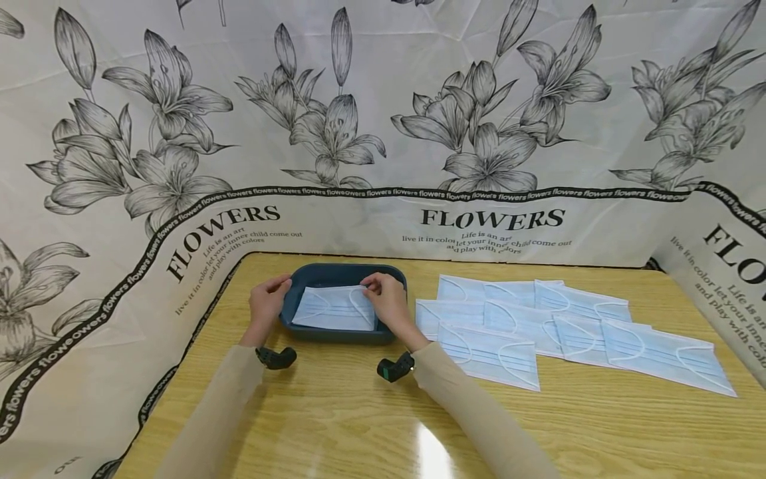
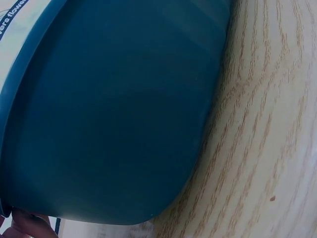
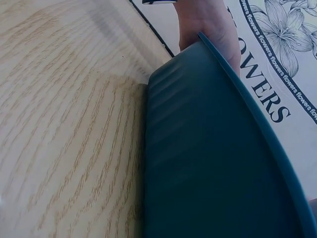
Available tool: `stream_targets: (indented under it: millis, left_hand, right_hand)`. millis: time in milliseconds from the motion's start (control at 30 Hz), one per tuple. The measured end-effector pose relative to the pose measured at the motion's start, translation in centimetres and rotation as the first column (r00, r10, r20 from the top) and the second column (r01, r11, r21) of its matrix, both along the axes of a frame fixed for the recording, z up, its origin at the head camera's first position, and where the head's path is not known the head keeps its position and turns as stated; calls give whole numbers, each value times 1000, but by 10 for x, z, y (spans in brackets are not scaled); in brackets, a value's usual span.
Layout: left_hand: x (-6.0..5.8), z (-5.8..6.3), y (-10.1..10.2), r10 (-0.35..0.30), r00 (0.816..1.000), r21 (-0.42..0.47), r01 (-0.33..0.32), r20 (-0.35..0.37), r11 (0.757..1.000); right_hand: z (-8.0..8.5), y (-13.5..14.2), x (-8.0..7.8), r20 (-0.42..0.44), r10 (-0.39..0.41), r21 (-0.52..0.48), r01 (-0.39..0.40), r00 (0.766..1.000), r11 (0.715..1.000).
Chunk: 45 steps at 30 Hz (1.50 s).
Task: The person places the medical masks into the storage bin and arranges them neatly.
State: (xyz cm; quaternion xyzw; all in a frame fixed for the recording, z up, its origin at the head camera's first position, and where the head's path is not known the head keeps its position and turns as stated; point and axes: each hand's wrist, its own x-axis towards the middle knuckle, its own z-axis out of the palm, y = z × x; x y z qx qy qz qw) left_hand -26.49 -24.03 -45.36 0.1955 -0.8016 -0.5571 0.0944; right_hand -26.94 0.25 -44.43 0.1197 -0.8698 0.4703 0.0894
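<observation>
A dark teal plastic basin (image 1: 341, 336) stands on the table, with a light blue face mask (image 1: 335, 314) lying flat inside it. At the basin's left end, my left hand (image 1: 267, 305) grips the rim between thumb and fingers. Over the right side of the basin, my right hand (image 1: 389, 303) pinches the mask near its upper right corner, by the ear loop. The left wrist view is mostly filled by the basin's outer wall (image 2: 114, 109), with a few left fingertips (image 2: 32, 224) at the bottom corner. In the right wrist view, the right fingers are hidden behind the basin.
Several light blue masks (image 1: 487, 356) lie spread and overlapping on the wooden table (image 1: 335, 412) to the right of the basin. A white cloth (image 1: 371, 146) printed with flowers hangs behind and along the sides of the table.
</observation>
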Motion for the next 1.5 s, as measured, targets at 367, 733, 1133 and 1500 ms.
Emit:
stream_targets:
  millis: [367,733,1133,1500]
  left_hand:
    - [2,1,2,-13,1000,3,13,10,1000]
    - [3,0,3,-14,1000,-24,14,-1,1000]
    - [1,-1,0,-17,1000,-11,17,-2,1000]
    - [3,-1,1,-27,1000,-29,27,-13,999]
  right_hand:
    - [0,0,0,21,-28,46,27,999,999]
    - [0,0,2,35,-48,18,47,998,999]
    - [-2,-2,10,-102,-36,72,43,994,996]
    - [-4,-2,13,-372,-81,41,104,925,994]
